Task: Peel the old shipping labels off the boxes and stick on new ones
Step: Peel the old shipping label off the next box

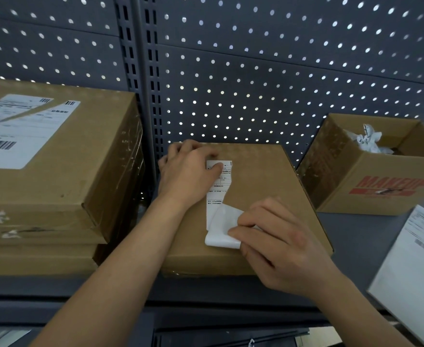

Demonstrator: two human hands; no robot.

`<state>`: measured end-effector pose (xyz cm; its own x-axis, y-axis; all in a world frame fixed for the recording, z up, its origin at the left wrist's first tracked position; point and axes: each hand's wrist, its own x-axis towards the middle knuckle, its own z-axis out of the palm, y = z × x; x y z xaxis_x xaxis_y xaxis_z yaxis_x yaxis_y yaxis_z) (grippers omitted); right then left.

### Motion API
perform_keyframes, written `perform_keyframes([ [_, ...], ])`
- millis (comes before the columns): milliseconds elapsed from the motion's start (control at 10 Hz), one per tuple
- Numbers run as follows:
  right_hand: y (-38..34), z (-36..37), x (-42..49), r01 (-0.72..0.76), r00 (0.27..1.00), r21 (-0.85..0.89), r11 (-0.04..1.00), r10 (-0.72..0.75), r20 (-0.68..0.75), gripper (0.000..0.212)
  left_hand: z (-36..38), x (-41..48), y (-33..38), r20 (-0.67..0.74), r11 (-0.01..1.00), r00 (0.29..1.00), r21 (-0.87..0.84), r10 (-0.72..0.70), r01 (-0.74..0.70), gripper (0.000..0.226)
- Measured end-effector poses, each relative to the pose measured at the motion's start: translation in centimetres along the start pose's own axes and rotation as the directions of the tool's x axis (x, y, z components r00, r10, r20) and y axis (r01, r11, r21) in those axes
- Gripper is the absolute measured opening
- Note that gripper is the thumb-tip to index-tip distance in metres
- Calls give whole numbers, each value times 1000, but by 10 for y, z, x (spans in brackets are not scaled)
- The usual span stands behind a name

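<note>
Right hand (276, 241) is found pinching the lifted, curled lower end of the label (218, 194), evidently so that it can be peeled. Just beyond it, the left hand (188, 176) is pressed ungripping on the box (268, 181), thumb on the label's upper end, apparently to steady the box. Crumpled paper is held in an open carton (356, 186) right of both hands.

We cannot read the tiny print on the label (218, 186); the frame's edge crops a blurred white sheet (411, 266) at 4 o'clock and a labelled box (55, 156) at 9 o'clock.
</note>
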<state>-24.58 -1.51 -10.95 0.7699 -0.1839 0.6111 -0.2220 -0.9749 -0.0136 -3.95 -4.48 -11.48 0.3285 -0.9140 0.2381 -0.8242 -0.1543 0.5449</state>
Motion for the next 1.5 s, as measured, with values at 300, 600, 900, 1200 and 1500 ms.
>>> perform_keyframes([
  [300, -8, 1, -3, -23, 1000, 45, 999, 23, -3, 22, 0, 0, 0, 4, 1000, 1000, 0, -2, 2, 34],
  [600, -15, 1, -4, -57, 998, 119, 991, 58, -1, 13, 0, 0, 1, 16, 1000, 1000, 9, -6, 6, 35],
  [900, -21, 0, -9, -103, 995, 224, 969, 101, 20, 9, 0, 0, 2, 24, 1000, 1000, 7, -1, 1, 35],
  [1200, -27, 3, -8, -93, 995, 227, 969, 96, 0, 10, 1, 0, 2, 21, 1000, 1000, -1, -6, 6, 35],
  [1500, -32, 1, -6, -87, 996, 246, 965, 90, -2, 8, 1, 1, 2, 21, 1000, 1000, 2, -9, 9, 35],
])
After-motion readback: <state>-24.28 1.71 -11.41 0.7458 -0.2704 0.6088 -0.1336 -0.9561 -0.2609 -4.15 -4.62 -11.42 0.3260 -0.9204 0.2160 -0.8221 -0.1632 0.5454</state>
